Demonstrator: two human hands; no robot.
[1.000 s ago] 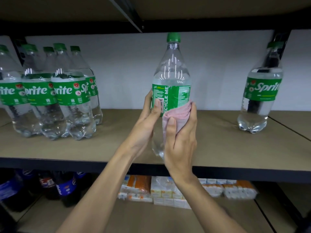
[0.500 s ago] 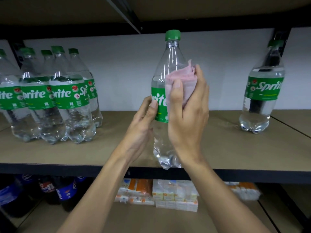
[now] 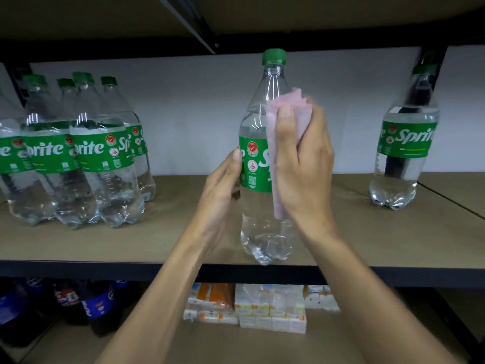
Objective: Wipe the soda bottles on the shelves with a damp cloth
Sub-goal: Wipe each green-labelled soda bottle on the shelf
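Centre frame: right hand [image 3: 304,164] grips a bunched pink cloth [image 3: 286,106] and presses it against the shoulder of a bottle [image 3: 258,122]. Left hand [image 3: 223,185] holds the bottle at its label, thumb on the front. The bottle is upright, its base at the front edge of the shelf [image 3: 367,232]. Behind: bottle cluster [image 3: 78,153] at left, lone bottle [image 3: 404,143] at right.

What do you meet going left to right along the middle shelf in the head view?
Group of Sprite bottles → left hand → held bottle → right hand gripping the pink cloth → lone Sprite bottle.
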